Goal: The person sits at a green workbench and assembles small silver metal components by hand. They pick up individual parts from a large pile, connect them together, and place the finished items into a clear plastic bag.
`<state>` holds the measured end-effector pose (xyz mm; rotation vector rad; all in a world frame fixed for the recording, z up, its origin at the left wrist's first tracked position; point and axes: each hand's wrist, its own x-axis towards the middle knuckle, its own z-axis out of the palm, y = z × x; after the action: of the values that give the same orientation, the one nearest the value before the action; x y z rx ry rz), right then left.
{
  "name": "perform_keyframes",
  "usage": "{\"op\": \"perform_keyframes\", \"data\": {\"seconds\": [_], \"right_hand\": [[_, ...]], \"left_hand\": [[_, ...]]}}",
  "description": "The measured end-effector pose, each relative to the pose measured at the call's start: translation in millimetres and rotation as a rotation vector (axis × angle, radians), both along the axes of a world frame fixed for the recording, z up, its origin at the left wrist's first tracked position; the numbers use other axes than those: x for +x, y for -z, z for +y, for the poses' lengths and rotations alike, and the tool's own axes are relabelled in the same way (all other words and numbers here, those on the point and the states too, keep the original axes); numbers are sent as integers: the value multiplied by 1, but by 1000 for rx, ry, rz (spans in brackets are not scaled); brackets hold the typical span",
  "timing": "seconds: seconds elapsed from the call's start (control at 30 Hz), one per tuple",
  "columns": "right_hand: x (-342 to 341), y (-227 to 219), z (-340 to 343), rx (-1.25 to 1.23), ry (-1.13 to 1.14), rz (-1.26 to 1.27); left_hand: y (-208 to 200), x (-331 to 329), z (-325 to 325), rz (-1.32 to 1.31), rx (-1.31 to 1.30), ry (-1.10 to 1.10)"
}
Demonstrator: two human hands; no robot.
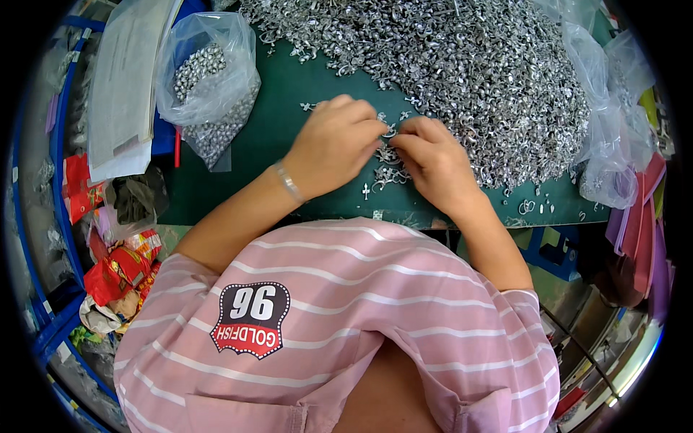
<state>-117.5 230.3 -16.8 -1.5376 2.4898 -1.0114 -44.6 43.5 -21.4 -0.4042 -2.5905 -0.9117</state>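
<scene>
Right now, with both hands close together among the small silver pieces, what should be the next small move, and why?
Perhaps ease the left hand slightly away from the right hand: their fingertips nearly meet among the small silver pieces, hiding whatever they may hold.

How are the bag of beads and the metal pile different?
The metal pile is much bigger than the bag of beads. The pile has many shapes; the bag's beads look round. The pile lies loose on the green table; the bag holds its beads inside clear plastic. Both look silvery.
</scene>
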Motion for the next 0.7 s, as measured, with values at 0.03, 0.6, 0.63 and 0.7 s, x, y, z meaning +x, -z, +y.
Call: {"op": "perform_keyframes", "data": {"seconds": [0.03,0.6,0.63,0.7], "right_hand": [[0,0,-1,43,1,39],[15,-11,7,188,22,-279],[19,-13,4,261,52,-245],[22,-17,3,305,77,-188]], "left_hand": [[5,-4,5,-26,-40,-8],[-13,-1,-13,-753,1597,-4],[-12,0,-15,-770,1679,-16],[-6,5,-21,-780,1720,-6]]}}
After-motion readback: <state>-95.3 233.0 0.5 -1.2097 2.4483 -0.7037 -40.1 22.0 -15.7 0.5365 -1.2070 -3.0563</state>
